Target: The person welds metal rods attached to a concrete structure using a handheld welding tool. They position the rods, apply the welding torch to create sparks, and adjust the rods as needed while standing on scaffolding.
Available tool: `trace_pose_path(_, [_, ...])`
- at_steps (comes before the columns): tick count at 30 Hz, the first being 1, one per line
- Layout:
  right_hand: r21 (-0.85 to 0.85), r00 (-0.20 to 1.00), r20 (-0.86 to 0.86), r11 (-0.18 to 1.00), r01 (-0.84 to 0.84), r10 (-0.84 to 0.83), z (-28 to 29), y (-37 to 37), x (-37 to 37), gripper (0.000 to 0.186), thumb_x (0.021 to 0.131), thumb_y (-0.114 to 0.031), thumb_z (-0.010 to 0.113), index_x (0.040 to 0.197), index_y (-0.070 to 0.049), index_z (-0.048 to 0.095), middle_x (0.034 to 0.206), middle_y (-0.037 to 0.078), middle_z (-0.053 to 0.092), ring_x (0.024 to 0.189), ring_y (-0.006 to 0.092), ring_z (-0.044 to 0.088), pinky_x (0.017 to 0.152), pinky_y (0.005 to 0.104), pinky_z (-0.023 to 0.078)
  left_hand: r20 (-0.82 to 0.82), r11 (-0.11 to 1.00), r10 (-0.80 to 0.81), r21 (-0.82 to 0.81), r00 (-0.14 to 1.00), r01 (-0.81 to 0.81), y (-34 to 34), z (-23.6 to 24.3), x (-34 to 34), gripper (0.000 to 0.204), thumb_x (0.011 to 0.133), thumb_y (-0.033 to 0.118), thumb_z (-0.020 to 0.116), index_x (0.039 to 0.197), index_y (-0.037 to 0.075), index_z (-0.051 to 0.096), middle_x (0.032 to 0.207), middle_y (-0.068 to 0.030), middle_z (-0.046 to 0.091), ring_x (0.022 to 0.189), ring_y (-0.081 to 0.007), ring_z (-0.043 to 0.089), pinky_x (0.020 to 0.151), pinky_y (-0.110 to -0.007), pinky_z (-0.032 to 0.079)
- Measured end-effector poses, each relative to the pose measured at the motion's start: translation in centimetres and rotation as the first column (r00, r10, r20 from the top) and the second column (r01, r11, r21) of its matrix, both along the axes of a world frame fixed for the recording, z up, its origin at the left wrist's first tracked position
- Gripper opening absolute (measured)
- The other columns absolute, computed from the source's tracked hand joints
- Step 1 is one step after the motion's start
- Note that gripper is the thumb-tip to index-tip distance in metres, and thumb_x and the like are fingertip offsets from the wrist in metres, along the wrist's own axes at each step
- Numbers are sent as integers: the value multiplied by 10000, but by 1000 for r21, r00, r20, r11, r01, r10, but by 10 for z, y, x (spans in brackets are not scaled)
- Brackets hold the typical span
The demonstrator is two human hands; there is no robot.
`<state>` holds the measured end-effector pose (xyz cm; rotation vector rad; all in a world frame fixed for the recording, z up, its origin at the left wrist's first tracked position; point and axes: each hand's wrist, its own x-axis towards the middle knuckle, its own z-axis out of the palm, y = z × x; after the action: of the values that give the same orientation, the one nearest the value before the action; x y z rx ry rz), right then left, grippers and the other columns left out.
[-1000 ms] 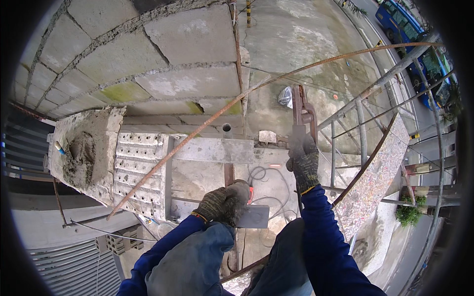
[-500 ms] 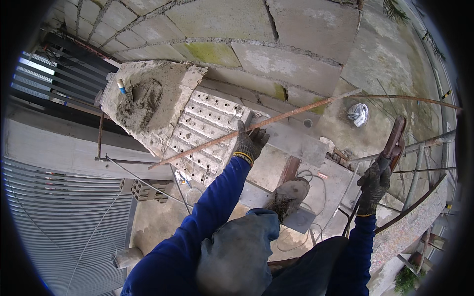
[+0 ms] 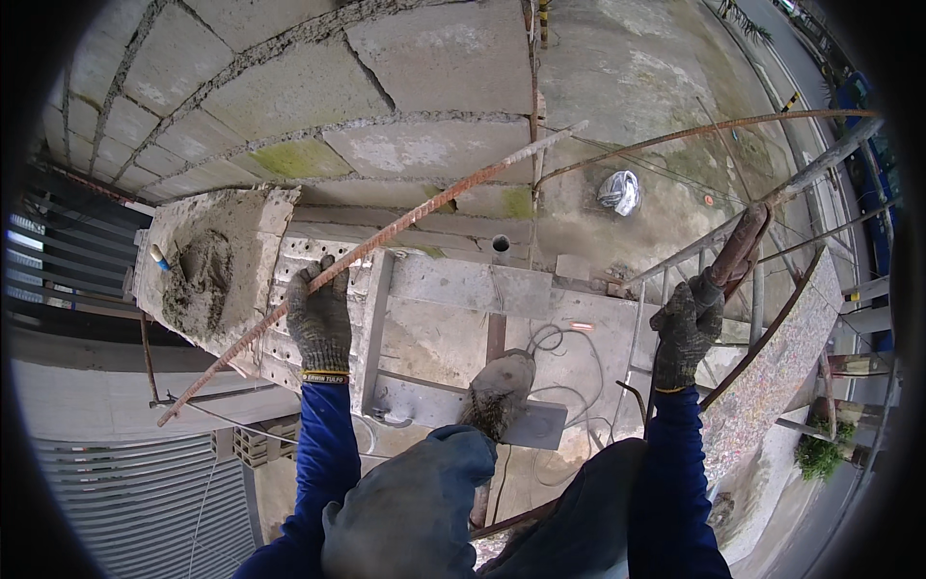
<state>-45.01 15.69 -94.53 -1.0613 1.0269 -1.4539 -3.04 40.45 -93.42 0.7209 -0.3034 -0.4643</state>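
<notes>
My left grip [image 3: 321,323] sits left of centre in a dark, mottled knit glove, fingers curled closed and aimed at the top of the frame. The left wrist [image 3: 326,377], banded by the glove's yellow-edged cuff, stays nearly straight above my left forearm [image 3: 326,439], which slants up from the lower edge in a blue sleeve. My right grip [image 3: 688,323], gloved alike, sits right of centre at about the same height, fingers wrapped tight and leaning rightward. My right forearm [image 3: 675,454] rises almost upright below it, blue-sleeved too.
</notes>
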Motion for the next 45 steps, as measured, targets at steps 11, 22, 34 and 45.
trace_pose_path(11, [-22,999,40,1000,7,-6,-11,-4,-14,152,916,-48,667,1002,-56,542,698,17,559,483,106,543,422,269,456,619,997,52,-73,783,-9,75,234,9,274,1015,226,522,1142,1,614,889,-76,631,799,-202,638,816,-363,554])
trace_pose_path(22, [-7,998,61,1000,-1,1,-25,-8,-30,207,905,-63,685,1074,-45,566,835,39,628,556,107,589,449,266,491,671,771,339,204,660,-604,183,290,-39,256,1018,294,520,1023,61,623,745,-4,569,618,-128,519,550,-300,474])
trace_pose_path(34, [9,993,99,998,-62,60,-27,-5,-23,176,926,-73,659,1055,-62,541,817,25,594,537,108,566,454,262,474,525,762,398,267,752,-590,313,244,-64,249,928,343,642,1005,107,621,843,27,588,711,-121,543,587,-275,467])
trace_pose_path(45, [-13,993,95,998,-62,63,-35,-7,-28,165,924,-101,671,1042,-53,565,797,26,603,532,115,578,457,262,471,785,-44,-416,487,459,-872,342,167,-101,672,904,675,538,1097,35,604,738,23,542,580,-105,474,470,-277,382])
